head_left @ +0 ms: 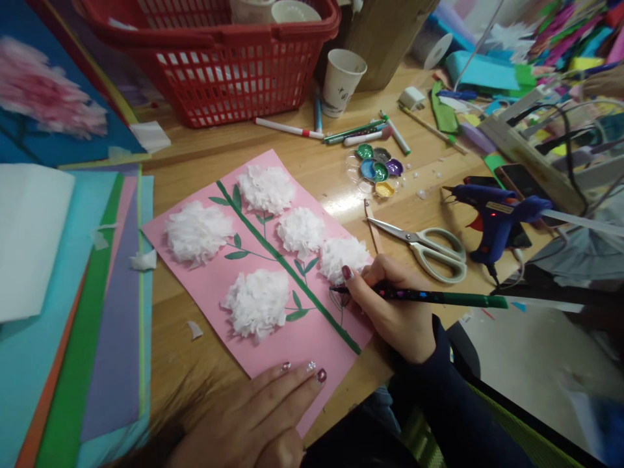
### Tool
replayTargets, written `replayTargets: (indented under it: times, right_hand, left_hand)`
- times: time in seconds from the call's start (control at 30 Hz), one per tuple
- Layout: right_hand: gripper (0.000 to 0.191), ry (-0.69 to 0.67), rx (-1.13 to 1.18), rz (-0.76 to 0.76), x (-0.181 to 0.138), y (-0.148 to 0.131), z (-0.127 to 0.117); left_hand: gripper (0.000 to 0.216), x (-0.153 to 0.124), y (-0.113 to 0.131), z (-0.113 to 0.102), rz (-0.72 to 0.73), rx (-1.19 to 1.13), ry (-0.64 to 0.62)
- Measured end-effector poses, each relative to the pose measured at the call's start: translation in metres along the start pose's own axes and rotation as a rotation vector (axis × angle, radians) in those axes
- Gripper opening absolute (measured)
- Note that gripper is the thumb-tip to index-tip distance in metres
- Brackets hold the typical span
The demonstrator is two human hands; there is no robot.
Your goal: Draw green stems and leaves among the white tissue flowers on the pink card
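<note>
Right hand (397, 309) pinches green-ended marker (458, 299) near its tip, likely for line control; left hand (256, 416) lies flat (gripping nothing), presumably steadying pink sheet (312, 344).

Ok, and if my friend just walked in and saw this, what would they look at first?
Probably the five puffy white flowers on the pink sheet in the middle, where the right hand holds a pen by the lowest part of the green stem. Next might be the big red basket behind the sheet, and the blue glue gun over on the right.
</note>
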State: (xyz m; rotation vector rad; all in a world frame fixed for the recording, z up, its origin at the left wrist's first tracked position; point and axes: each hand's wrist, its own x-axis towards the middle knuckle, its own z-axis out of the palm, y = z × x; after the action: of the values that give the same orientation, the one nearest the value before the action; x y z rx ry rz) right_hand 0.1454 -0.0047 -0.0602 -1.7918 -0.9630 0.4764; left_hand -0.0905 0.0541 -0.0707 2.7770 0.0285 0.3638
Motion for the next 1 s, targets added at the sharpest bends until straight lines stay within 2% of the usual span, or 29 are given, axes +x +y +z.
replayTargets:
  times: [0.17, 0.4, 1.0]
  right_hand:
    - [0.037, 0.008, 0.038, -0.004, 0.0000, 0.0000, 0.0003]
    - [0.037, -0.003, 0.011, -0.020, -0.0001, -0.0006, -0.0007]
    - [0.038, 0.004, 0.009, -0.054, 0.0010, -0.0014, -0.0016]
  left_hand:
    - [0.035, -0.0010, -0.0005, 0.0006, 0.044, 0.033, -0.027]
    - [0.036, -0.0044, 0.0008, 0.0035, 0.014, 0.018, -0.037]
    - [0.036, -0.0023, 0.0001, 0.0021, 0.066, 0.085, -0.048]
